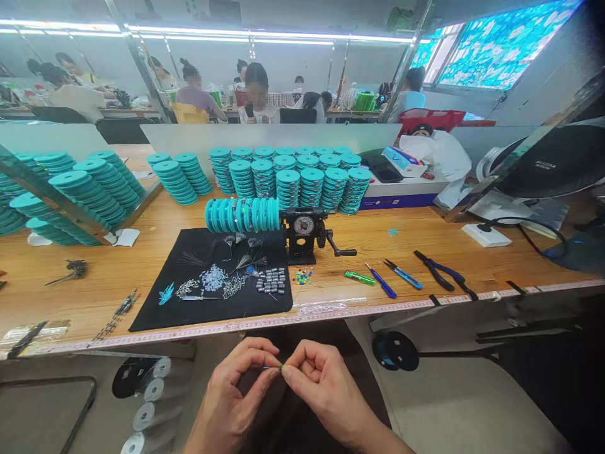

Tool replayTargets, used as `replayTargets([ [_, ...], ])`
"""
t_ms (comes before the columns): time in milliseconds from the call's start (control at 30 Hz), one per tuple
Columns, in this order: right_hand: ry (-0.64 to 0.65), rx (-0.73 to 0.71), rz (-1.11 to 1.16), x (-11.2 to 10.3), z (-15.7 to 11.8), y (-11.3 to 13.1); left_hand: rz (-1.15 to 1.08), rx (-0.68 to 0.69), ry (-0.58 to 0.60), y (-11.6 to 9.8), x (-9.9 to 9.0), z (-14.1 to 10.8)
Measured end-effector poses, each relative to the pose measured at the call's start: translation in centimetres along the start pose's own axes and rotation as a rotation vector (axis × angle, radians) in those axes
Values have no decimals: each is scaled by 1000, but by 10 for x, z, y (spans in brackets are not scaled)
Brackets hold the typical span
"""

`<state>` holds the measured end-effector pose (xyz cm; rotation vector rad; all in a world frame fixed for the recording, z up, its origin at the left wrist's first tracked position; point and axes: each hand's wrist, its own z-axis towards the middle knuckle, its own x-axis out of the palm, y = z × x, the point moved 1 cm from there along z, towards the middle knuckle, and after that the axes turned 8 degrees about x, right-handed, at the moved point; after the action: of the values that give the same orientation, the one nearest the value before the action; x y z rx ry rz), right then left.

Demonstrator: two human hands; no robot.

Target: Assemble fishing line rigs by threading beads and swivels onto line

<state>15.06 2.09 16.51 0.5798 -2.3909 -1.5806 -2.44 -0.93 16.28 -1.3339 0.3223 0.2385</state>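
Observation:
Below the table's front edge, my left hand point(239, 394) pinches a small thin blue piece point(270, 367) between thumb and index finger. My right hand point(326, 388) touches it at the fingertips, its thumb and index finger pressed together on something too small to make out. Above them on the table lies a black mat point(189, 315) with piles of clear beads point(213, 278), grey cylinders point(271, 281), blue sleeves point(166, 294) and wire bundles. Behind it stands a black hand-crank winder point(301, 236) bearing a row of turquoise spools point(242, 215).
Right of the mat lie a green tube point(360, 277), a blue pointed tool point(382, 281), blue snips point(403, 275) and dark pliers point(439, 271). Stacked turquoise spools point(287, 189) line the back. A measuring tape point(340, 311) runs along the front edge. Several people sit beyond the partition.

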Motion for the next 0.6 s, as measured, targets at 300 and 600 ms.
replayTargets([
  [300, -26, -15, 1, -2, -1, -3, -22, -12, -22, 5, 2, -3],
  [600, -59, 2, 20, 4, -7, -2, -11, 2, -17, 2, 4, 0],
])
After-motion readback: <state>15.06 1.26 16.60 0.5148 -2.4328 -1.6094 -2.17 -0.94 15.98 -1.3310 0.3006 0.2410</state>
